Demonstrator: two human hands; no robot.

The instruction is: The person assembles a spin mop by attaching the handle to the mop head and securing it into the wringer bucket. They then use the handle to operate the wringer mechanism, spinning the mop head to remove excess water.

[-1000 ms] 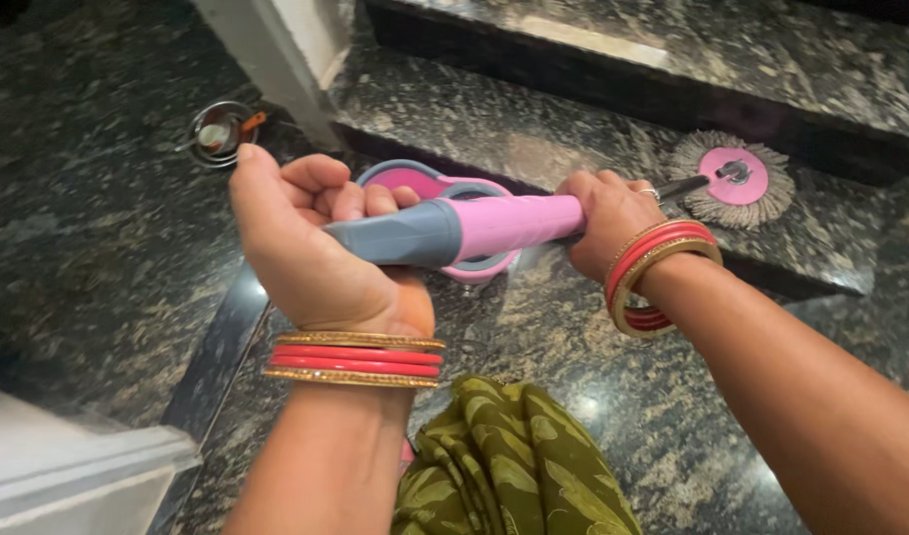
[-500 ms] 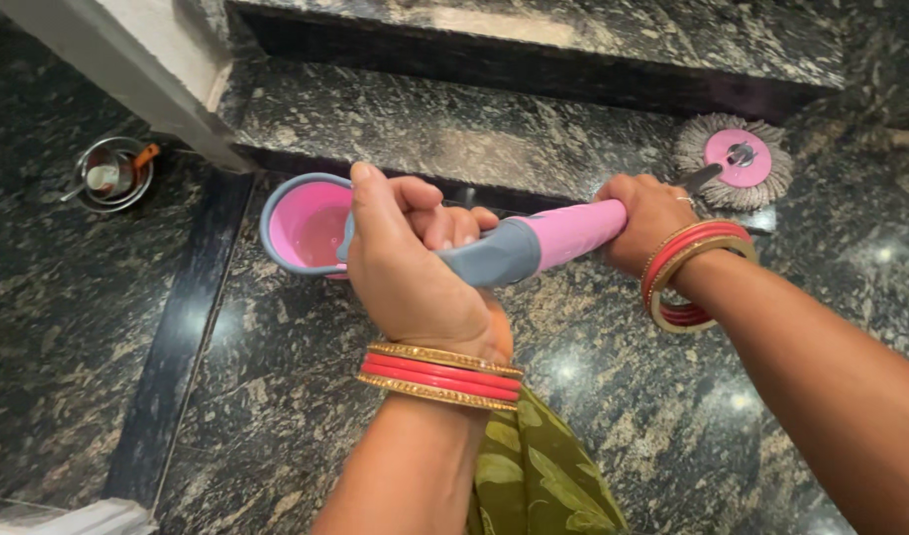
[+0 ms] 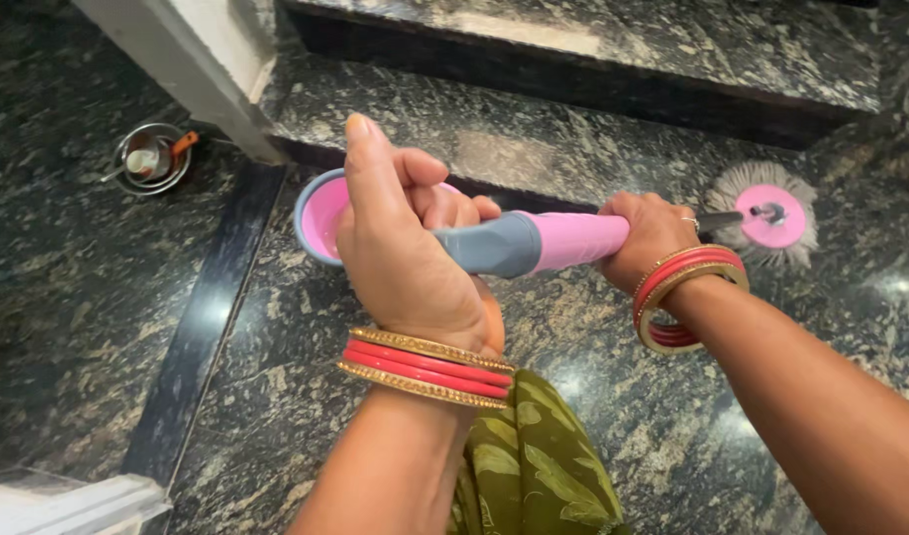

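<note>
My left hand grips the grey upper end of a mop handle, thumb pointing up. My right hand is closed around the pink part of the same handle, a little further down. The thin metal shaft runs on from there to the round mop head, pink disc with grey-white fringe, lying on the dark granite floor at the foot of a step. Behind my left hand stands a pink and grey mop bucket, partly hidden. Red and gold bangles sit on both wrists.
Dark speckled granite steps rise across the top. A small steel bowl with a spoon-like item sits on the floor at upper left beside a white door frame. Green patterned cloth hangs below my arms.
The view has shifted; my hands and the handle sit lower and further right in the frame. The bucket shows more to the left of my left hand, and the mop head stays by the step.
</note>
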